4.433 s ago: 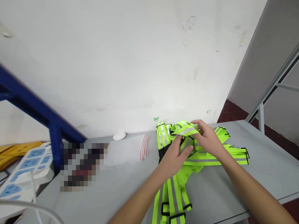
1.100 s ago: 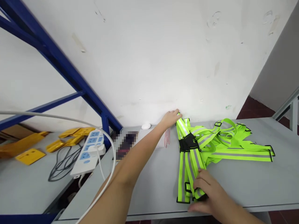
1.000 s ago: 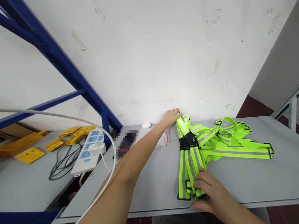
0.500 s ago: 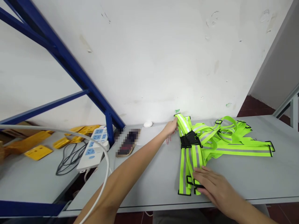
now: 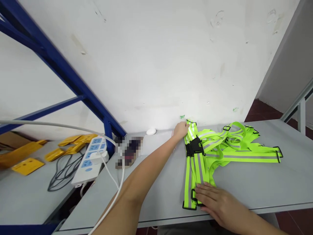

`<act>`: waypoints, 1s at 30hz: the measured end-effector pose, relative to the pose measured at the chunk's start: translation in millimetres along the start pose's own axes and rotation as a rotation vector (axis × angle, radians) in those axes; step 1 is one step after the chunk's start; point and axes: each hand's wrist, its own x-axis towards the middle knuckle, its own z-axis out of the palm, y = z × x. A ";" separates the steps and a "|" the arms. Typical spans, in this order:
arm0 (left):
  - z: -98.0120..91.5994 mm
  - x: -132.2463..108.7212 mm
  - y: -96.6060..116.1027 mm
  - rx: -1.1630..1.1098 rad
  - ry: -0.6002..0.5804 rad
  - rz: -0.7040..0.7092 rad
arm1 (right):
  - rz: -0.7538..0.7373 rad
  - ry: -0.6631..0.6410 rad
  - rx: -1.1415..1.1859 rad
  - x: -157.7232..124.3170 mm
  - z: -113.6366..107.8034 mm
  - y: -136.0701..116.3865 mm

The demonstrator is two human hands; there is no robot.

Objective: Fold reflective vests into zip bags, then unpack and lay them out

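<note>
A neon-yellow reflective strap vest with grey bands and black buckles lies on a grey table. Its long straps run from the wall toward the front edge, and more loops spread to the right. My left hand reaches far out and pinches the far end of the straps by the wall. Near the table's front edge my right hand lies flat with fingers stretched out, pressing the near ends of the straps down.
A flat clear plastic bag and a small white round object lie by the wall. A white power strip with cables, yellow parts and a blue steel rack are at the left. A white cable hangs close to the camera.
Since 4.4 s ago both hands left the bunched straps and spread along them. In the last second my right hand flattened out on the near ends and my left stayed at the far end.
</note>
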 end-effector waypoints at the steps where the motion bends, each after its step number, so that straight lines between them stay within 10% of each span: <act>1: -1.2 -3.8 2.4 0.029 0.018 0.030 | 0.020 -0.019 0.027 0.4 -2.4 -0.9; 8: 2.3 -75.2 29.5 0.107 0.115 0.362 | 0.113 -0.147 0.294 16.0 -28.3 -1.2; 13: 31.4 -120.5 19.0 0.288 -0.114 0.582 | 0.132 0.131 0.254 13.9 -37.7 25.1; 17: 39.6 -121.8 13.6 0.405 -0.132 0.569 | 0.292 0.337 -0.237 8.3 -59.1 85.5; 22: 37.9 -119.8 16.1 0.447 -0.115 0.568 | 0.598 0.136 -0.537 -7.3 -83.7 154.6; 30: 38.3 -117.8 12.3 0.460 -0.089 0.608 | 0.473 0.369 -0.684 -61.3 -122.7 179.0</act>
